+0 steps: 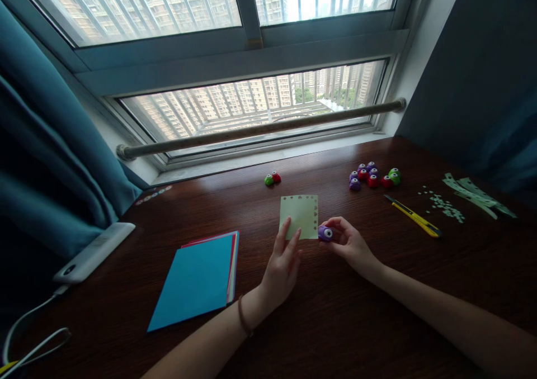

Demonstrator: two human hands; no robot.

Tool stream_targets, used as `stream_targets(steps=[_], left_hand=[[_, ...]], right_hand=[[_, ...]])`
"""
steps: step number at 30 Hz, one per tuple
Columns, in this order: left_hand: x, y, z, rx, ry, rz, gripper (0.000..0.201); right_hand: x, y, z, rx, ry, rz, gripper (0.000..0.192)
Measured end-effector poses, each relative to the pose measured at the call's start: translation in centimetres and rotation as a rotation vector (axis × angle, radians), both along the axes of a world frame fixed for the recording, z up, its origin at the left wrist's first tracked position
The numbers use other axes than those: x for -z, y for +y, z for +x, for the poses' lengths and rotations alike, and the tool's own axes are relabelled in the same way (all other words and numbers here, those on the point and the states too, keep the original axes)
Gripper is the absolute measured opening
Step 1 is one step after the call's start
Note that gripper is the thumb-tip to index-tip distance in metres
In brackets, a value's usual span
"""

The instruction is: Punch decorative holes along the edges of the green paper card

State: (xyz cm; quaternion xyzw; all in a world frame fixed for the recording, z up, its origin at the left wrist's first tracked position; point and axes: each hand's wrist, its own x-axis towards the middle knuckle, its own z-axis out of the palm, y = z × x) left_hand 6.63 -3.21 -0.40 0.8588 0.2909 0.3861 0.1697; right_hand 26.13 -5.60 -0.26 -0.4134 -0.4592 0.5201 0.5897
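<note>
- Head view: right hand (pixel 350 244) closed around a small purple paper punch (pixel 325 233), pinched between thumb and fingers at the lower right corner of a pale green paper square (pixel 299 216).
- Left hand (pixel 282 267) open, fingers spread, fingertips (pixel 289 235) pressing the near edge of that square flat on the dark wooden table (pixel 335 312); holding nothing closed.
- Small cut-out shapes visible along the top and right edges of the square; just beyond the punch, away from the wrist.
- Further out beyond the right hand: a cluster of red, purple and green punches (pixel 373 175); two more punches (pixel 272 179), one green and one red, beyond the left hand.
- To the right of the held punch: a yellow utility knife (pixel 413 216), then scattered paper bits (pixel 444 205) and green paper strips (pixel 478 195), well apart from the grip.
- To the left of the left hand: a stack of coloured sheets (pixel 197 278), blue on top; further left a white device (pixel 94 251) with a cable.
- Possible trouble, judged: square could slide or skew under such light fingertip pressure, leaving a crooked or torn cut; punch might slip off the corner if squeezed off-centre.
- Containers: none seen; punches and scraps lying loose on the table.
</note>
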Motion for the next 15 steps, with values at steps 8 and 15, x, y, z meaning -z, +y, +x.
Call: stream_targets(steps=[8, 15], left_hand=[[-0.08, 0.0, 0.03, 0.017, -0.004, -0.021, 0.049], [-0.07, -0.02, 0.02, 0.019, 0.003, -0.005, 0.048]], right_hand=[[-0.15, -0.11, -0.18, -0.012, 0.039, -0.005, 0.035], [-0.24, -0.11, -0.1, -0.01, 0.064, -0.017, 0.034]])
